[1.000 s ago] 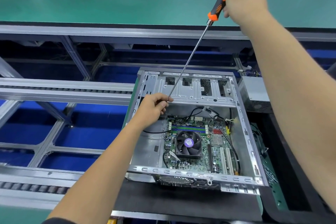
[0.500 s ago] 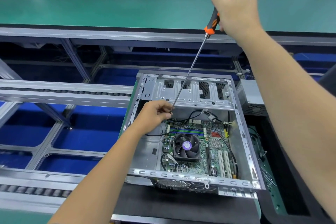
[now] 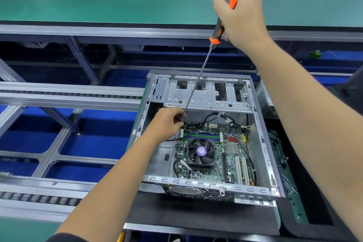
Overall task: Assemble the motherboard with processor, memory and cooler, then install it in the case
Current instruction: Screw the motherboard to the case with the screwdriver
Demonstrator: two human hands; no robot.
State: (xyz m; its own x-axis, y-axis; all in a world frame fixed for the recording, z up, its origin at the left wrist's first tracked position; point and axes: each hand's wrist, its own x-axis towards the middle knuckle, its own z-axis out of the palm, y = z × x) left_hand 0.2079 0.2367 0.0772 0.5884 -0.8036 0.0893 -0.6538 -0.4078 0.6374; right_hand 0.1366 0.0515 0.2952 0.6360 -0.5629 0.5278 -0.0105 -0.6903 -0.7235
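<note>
Overhead, right hand (image 3: pixel 242 13) grips the screwdriver (image 3: pixel 220 31) handle; left hand (image 3: pixel 167 122) fingers pinch its shaft

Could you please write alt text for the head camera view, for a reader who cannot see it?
The right hand grips a long orange-handled screwdriver while the left hand pinches its shaft near the tip, inside an open metal case. A motherboard with a cooler fan lies in the case.

Bright, even overhead light, soft shadows inside case (image 3: pixel 261 139). Mild glare on metal rails. Wide-angle bending at edges; right hand (image 3: pixel 242 13) slightly blurred, centre sharp.
</note>
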